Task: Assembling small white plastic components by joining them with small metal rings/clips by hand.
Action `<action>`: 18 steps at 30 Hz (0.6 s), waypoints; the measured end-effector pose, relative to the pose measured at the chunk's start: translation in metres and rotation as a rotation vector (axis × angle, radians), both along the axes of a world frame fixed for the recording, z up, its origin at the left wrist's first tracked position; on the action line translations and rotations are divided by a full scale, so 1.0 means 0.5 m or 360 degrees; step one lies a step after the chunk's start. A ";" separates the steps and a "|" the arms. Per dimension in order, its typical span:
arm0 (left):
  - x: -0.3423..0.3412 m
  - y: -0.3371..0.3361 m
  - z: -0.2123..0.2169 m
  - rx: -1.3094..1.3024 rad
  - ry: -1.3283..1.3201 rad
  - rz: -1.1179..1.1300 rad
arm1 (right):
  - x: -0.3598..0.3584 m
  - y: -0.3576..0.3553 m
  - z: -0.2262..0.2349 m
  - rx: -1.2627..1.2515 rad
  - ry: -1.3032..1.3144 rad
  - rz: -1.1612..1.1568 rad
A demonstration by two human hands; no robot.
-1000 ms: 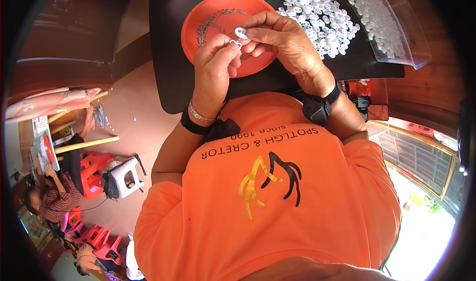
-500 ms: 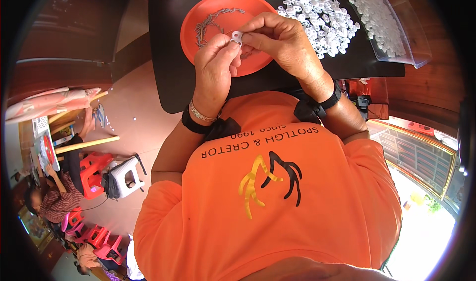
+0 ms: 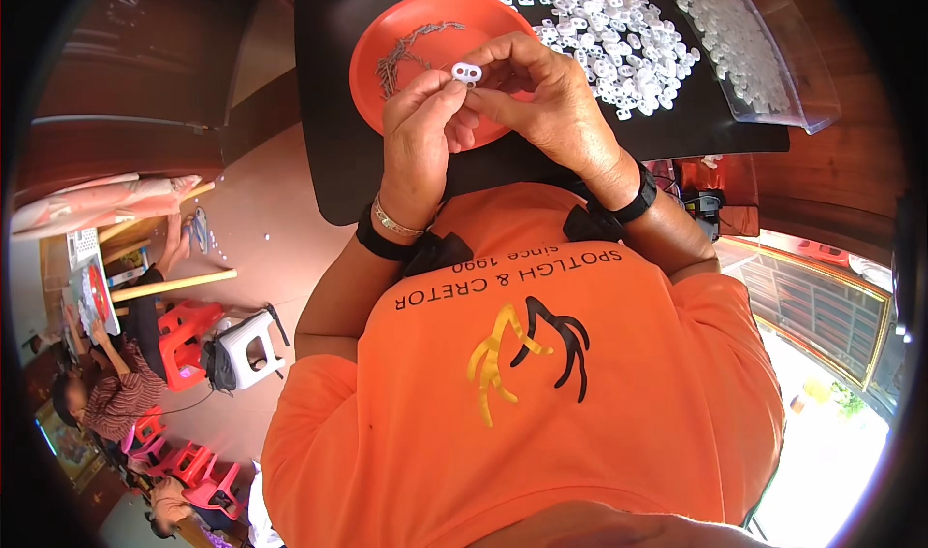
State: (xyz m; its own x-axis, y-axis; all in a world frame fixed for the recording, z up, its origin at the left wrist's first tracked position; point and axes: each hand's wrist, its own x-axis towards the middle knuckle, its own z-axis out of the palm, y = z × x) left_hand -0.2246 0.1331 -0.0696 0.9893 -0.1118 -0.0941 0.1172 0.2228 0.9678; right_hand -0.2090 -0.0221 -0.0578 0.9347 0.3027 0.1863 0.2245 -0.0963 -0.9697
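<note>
A small white plastic piece with two round holes (image 3: 466,72) is held up over the near part of a round orange-red dish (image 3: 362,60). My left hand (image 3: 421,128) pinches its lower left side between thumb and fingertips. My right hand (image 3: 553,99) is closed in around the piece from the right, the thumb below and the bent index finger beside it. Whether the right fingers also grip something small is hidden. Inside the dish lie many thin grey metal pins (image 3: 391,65), gathered in a curve along the left and far side.
A heap of similar white pieces (image 3: 619,45) covers the black table (image 3: 333,152) right of the dish. Beyond it stands a clear plastic bin (image 3: 822,108) full of whitish pieces. Red stools (image 3: 184,345) and a white stool (image 3: 249,347) stand at left, near a seated person (image 3: 121,393).
The white piece has turned so its two holes lie side by side facing up. My right fingers have shifted around it, the thumb now lower. My left hand keeps its pinch.
</note>
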 end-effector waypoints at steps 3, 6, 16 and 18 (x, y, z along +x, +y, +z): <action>0.004 -0.001 -0.003 -0.0062 -0.0040 -0.0023 | 0.001 -0.003 0.004 -0.0146 -0.0156 -0.0044; 0.012 -0.001 -0.009 -0.0223 0.0010 -0.0087 | 0.001 -0.007 0.010 -0.0298 -0.0370 -0.0095; 0.012 -0.014 0.004 -0.0111 0.0056 -0.0060 | 0.006 0.011 0.006 -0.0598 -0.0942 -0.0236; 0.015 -0.013 -0.004 -0.0112 -0.0099 -0.0073 | 0.006 0.013 0.007 -0.0759 -0.0990 -0.0266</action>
